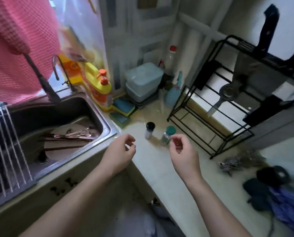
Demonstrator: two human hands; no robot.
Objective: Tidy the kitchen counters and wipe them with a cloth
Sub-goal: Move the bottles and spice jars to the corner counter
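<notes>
Two small shaker jars stand on the pale counter [160,168]: one with a black lid [149,130] and one with a green lid [168,135]. My left hand [120,151] hovers just left of the black-lidded jar, fingers loosely curled, holding nothing. My right hand [182,151] hangs just in front of the green-lidded jar, also loosely curled and holding nothing. A pink waffle cloth [19,48] hangs at the upper left above the sink. Blue-and-yellow sponges [123,110] lie by the sink's far corner.
A steel sink [60,127] on the left holds a plate, chopsticks and spoons, with a roll-up rack [4,151] across it. A yellow pump bottle [100,89], stacked plastic boxes [142,82] and a black knife rack [228,100] crowd the back. Dark and purple items [279,199] lie right.
</notes>
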